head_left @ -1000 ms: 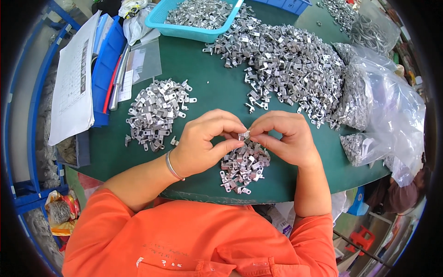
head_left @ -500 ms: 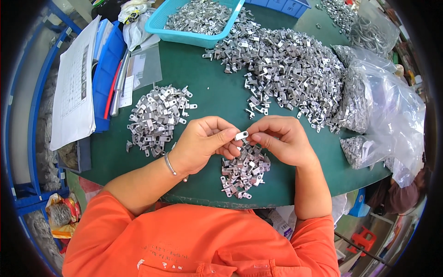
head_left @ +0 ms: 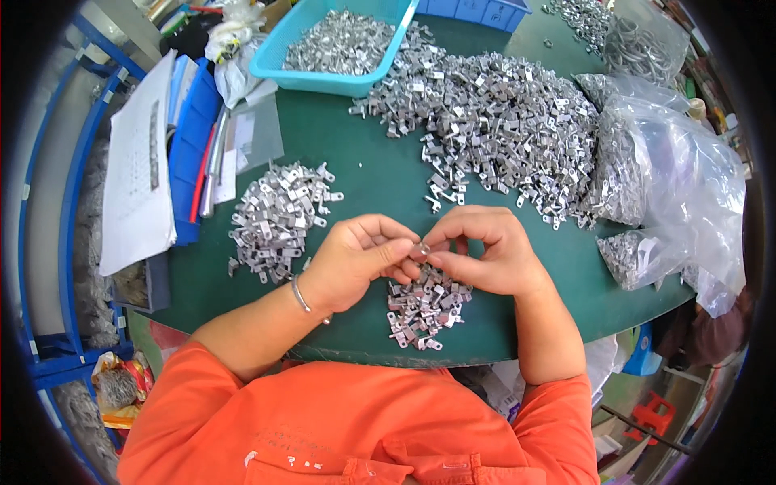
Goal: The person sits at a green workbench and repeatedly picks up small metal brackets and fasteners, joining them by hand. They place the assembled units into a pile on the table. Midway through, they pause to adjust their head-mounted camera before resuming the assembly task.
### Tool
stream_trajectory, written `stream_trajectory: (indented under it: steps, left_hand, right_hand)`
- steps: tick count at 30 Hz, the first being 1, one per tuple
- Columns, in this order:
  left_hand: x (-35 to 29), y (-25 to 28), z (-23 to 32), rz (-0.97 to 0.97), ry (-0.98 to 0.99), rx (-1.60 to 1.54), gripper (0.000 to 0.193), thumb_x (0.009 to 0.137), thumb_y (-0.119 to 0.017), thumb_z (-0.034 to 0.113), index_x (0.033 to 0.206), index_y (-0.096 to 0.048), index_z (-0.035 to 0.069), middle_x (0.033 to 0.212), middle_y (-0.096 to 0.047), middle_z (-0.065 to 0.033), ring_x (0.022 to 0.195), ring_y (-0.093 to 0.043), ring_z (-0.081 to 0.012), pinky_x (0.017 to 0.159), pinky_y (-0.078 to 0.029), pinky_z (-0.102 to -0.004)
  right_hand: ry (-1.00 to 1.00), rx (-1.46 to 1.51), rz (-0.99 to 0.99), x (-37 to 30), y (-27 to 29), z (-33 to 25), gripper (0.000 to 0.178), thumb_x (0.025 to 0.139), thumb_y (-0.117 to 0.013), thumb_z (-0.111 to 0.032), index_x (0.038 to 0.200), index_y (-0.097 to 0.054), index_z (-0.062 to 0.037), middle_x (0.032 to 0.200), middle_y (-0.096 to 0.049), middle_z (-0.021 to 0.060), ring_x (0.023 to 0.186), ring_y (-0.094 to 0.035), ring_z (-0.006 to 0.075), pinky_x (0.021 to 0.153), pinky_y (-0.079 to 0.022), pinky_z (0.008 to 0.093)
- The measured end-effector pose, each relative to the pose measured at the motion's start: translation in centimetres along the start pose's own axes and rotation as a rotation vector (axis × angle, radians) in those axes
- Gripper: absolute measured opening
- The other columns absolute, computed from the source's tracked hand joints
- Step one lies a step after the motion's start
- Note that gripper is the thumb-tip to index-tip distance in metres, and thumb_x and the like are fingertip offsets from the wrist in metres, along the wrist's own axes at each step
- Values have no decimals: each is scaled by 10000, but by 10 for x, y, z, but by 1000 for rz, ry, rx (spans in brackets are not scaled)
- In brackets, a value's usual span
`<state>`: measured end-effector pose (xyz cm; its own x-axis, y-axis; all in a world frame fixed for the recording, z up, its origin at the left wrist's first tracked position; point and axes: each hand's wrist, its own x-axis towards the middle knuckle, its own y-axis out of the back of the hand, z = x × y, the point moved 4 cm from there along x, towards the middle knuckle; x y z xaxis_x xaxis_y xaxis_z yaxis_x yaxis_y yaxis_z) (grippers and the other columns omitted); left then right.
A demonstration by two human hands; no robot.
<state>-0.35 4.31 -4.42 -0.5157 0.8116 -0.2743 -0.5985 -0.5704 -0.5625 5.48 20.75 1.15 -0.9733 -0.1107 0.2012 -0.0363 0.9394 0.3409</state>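
Note:
A small silvery metal bracket point(head_left: 420, 251) is pinched between the fingertips of both hands, just above the near pile. My left hand point(head_left: 360, 257), with a metal bangle point(head_left: 300, 294) at its wrist, is closed on one side of the piece. From the other side, the thumb and index finger of my right hand point(head_left: 491, 250) press on it. The fingertips hide much of the bracket. Below the hands lies a small pile of similar brackets point(head_left: 424, 314). Another bracket pile point(head_left: 279, 222) rests to the left, and a much larger bracket heap point(head_left: 517, 121) spreads across the far right.
A turquoise basket point(head_left: 319, 79) of metal parts stands at the back, beside a blue bin point(head_left: 485, 14). Clear plastic bags point(head_left: 679, 186) line the right side. At the left are papers point(head_left: 137, 170), a blue tray point(head_left: 194, 137) and pens point(head_left: 212, 162). The green table point(head_left: 356, 174) has a curved front edge.
The bracket has turned between my fingers, so its flat face with the hole no longer shows plainly. My right fingertips have closed in on it. The whole view has shifted slightly.

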Motion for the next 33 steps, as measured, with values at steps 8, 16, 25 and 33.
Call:
stream_trajectory:
  steps: [8, 16, 25, 33]
  left_hand:
    - [29, 5, 71, 215, -275, -28, 163, 892, -622, 47, 1042, -579, -4, 1065, -644, -138, 973, -643, -213, 860, -541, -324]
    - [55, 36, 127, 383, -448, -255, 220, 899, -542, -27, 1087, -490, -129, 1127, -559, -204, 1133, -560, -301, 962, -516, -339]
    - [15, -1, 11, 282, -225, 251, 288, 900, -585, 30, 1175, -519, -20, 998, -613, -101, 843, -621, -158, 718, -527, -268]
    - [14, -2, 9, 181, -188, 193, 176, 909, -605, 39, 1052, -592, -61, 942, -670, -144, 814, -676, -198, 723, -569, -306]
  right_hand:
    - [102, -299, 454, -2, 25, 13, 59, 796, -689, -15, 849, -669, -35, 754, -638, 58, 640, -603, 156, 536, -463, 265]
    - [15, -451, 438, 0, 29, 24, 62, 790, -669, -18, 849, -657, -32, 770, -614, 104, 701, -617, 277, 629, -488, 339]
    - [151, -606, 295, 6, -1, 27, 113, 739, -708, -42, 834, -648, -39, 814, -612, 80, 759, -604, 281, 648, -492, 372]
    - [276, -321, 278, 3, -7, 8, 195, 700, -704, 61, 855, -660, -48, 808, -613, 78, 735, -595, 235, 624, -487, 318]
